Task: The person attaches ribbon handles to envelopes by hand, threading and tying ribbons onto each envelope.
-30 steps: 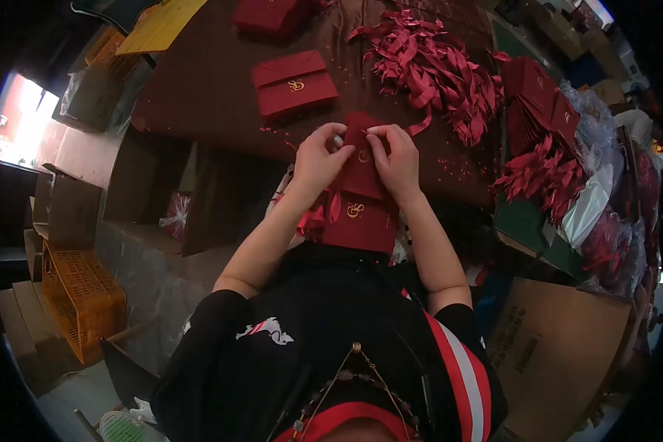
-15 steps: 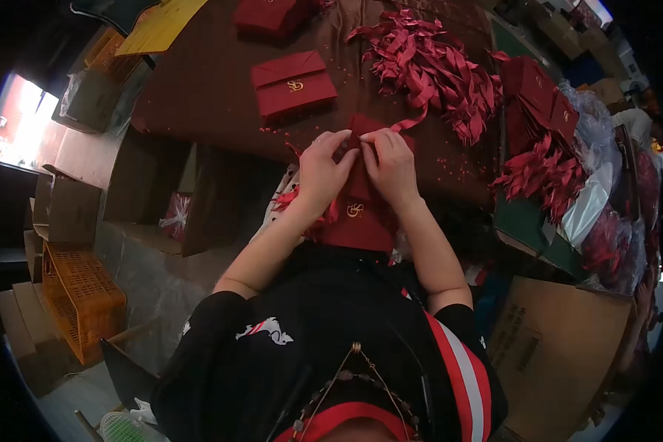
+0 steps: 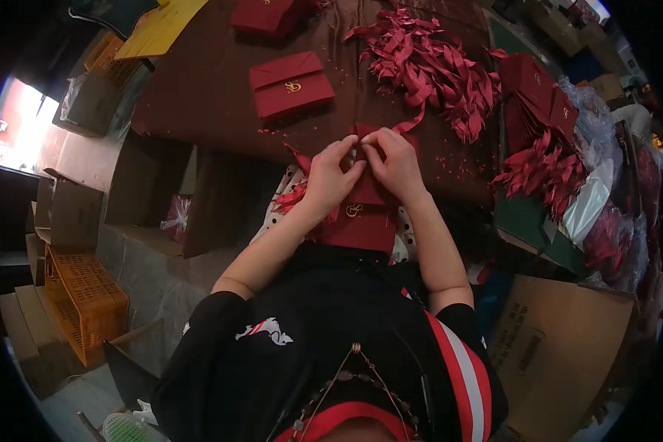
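A dark red paper gift bag (image 3: 361,234) with gold lettering lies over my lap, its upper part reaching the table edge. My left hand (image 3: 331,175) is closed on the left side of the bag's upper part, thumb and forefinger bent inward. From the other side, my right hand (image 3: 393,162) pinches the same part, its fingertips almost meeting the left ones. What exactly sits between the fingertips is too small to make out. Red ribbon (image 3: 291,197) hangs beside my left wrist, and another red strip runs from behind my right hand toward the ribbon pile (image 3: 427,70).
Finished-looking red bags (image 3: 292,87) lie on the brown-covered table (image 3: 199,88). More bags with ribbons (image 3: 541,103) are stacked at the right beside clear plastic (image 3: 593,129). Cardboard boxes (image 3: 560,346) and an orange crate (image 3: 85,306) stand around me.
Both hands stay at the bag's upper part. My left thumb and forefinger have opened slightly apart, and the right hand has shifted a little. The view has moved slightly.
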Demonstrator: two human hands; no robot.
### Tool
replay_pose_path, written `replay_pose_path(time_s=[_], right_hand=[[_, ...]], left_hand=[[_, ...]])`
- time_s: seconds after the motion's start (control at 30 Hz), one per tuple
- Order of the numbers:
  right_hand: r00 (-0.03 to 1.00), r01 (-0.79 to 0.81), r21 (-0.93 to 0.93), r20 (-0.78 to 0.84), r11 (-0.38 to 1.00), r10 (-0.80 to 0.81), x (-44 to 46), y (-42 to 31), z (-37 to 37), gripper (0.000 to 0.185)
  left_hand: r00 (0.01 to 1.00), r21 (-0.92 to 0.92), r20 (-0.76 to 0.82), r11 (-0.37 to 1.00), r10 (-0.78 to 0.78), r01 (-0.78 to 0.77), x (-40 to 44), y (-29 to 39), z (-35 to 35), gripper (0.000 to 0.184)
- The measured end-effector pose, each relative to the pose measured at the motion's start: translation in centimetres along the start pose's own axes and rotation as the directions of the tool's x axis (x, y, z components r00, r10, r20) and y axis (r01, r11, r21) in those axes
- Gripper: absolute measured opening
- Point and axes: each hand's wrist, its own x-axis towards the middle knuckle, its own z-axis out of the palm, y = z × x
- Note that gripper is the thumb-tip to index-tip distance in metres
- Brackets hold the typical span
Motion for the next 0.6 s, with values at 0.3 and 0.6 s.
replay_pose_path(time_s=[0.3, 0.6], right_hand=[[0.978, -0.19, 0.009, -0.08, 0.982, 0.191, -0.6, 0.1, -0.4, 0.016], [0.965, -0.26, 0.143, -0.006, 0.955, 0.263, -1.0, 1.5, -0.1, 0.017]], left_hand=[[0.971, -0.165, 0.195, 0.981, 0.136, -0.104, 1.8, -3.4, -1.5, 0.038], [0.937, 0.233, 0.094, 0.907, 0.337, -0.349, 3.4, -2.7, -1.1, 0.016]])
